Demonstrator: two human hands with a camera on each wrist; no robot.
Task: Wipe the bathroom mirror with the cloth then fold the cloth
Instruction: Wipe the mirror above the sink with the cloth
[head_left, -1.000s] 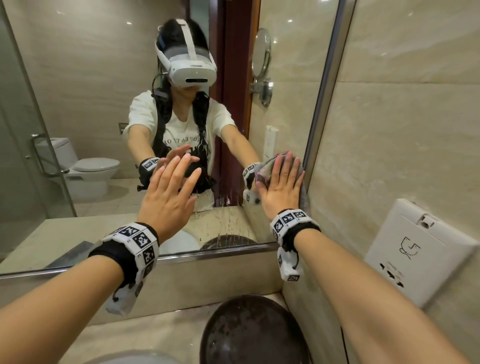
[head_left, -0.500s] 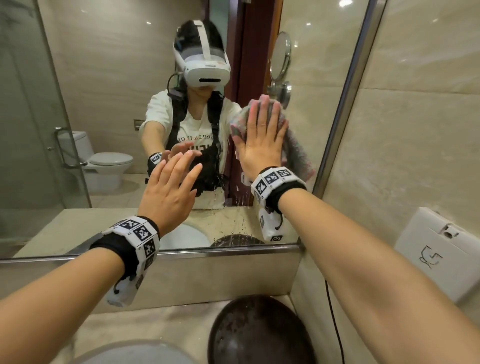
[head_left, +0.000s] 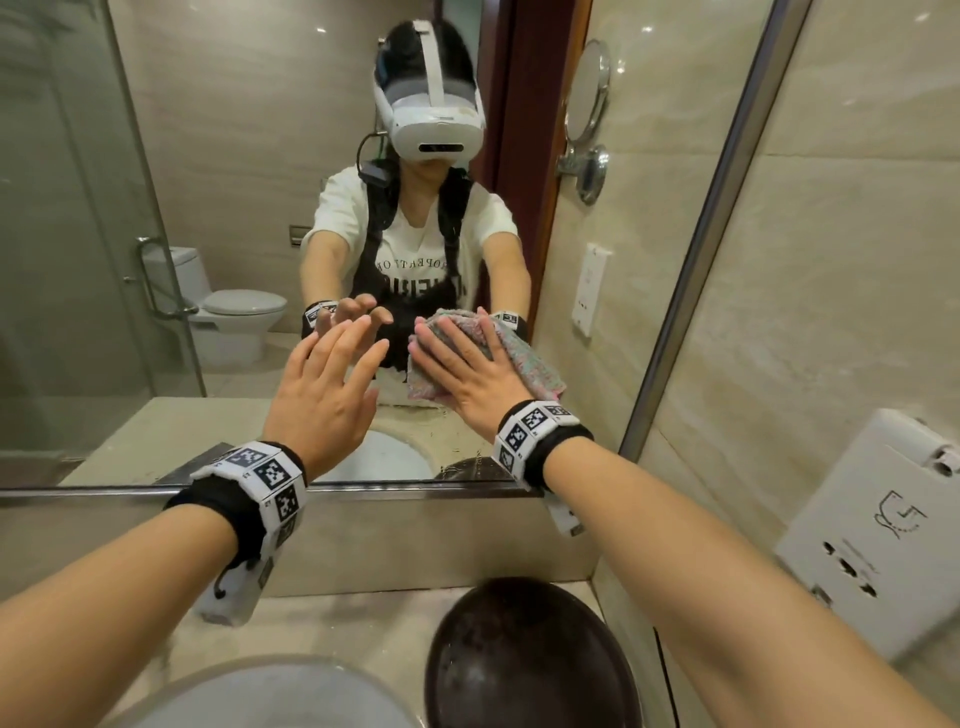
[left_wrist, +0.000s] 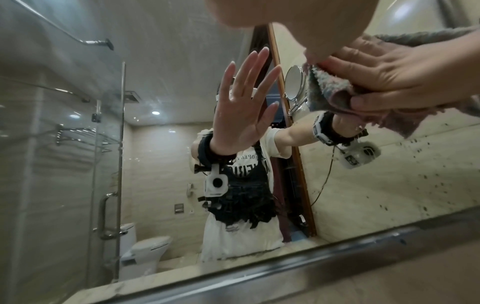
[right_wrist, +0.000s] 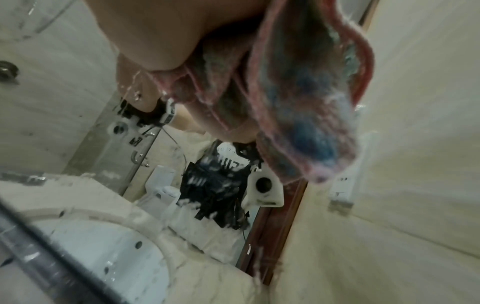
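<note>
Pink cloth (head_left: 519, 358) — one; right hand (head_left: 467, 374) presses it.

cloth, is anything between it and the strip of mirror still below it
Nothing visible does. The right hand presses the fuzzy pink-and-blue cloth flat on the mirror glass, and the glass below it down to the metal bottom rail is bare apart from water spots.

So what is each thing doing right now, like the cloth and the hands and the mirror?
cloth: bunched, pressed flat against the glass.
right hand: fingers straight, pressing the cloth.
left hand: open, fingers spread, holding nothing.
mirror: streaky, spotted with droplets low down.
shower door: closed.
toilet lid: down.
</note>
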